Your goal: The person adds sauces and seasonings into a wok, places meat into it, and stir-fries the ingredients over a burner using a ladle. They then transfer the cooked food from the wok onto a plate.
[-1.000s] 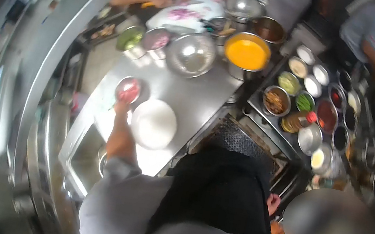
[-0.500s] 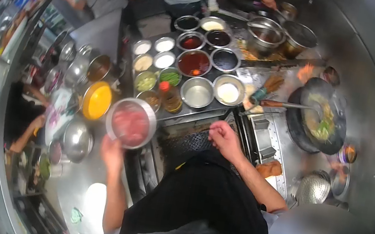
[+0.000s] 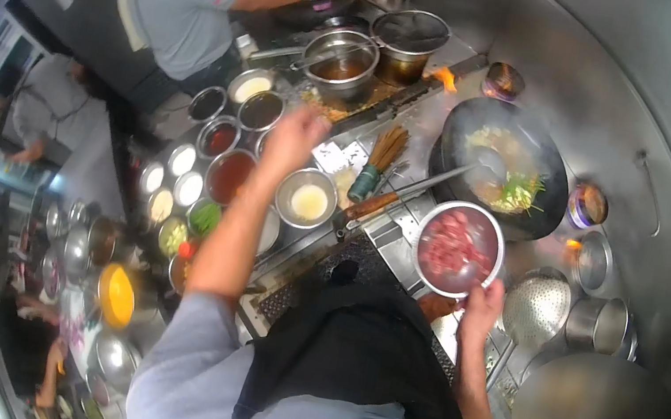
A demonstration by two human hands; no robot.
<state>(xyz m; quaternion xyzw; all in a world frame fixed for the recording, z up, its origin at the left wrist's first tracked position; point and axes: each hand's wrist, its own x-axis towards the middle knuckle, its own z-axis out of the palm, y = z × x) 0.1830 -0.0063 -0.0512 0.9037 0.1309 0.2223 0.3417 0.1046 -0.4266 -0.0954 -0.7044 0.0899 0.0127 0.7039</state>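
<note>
Grip closed, the right hand (image 3: 483, 304) holds a bowl (image 3: 453, 285) of meat (image 3: 453, 243); the left hand (image 3: 296, 138), grip unclear, hovers at its ten o'clock.

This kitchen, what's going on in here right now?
The person's right hand grips a metal bowl of reddish meat pieces beside a steaming wok. The wok holds food and a ladle. The left hand is near the metal containers; whether it holds anything is unclear. Beyond, a co-worker stands with one arm outstretched.

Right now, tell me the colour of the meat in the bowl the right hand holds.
The meat is pinkish red, seen best in the head view.
</note>
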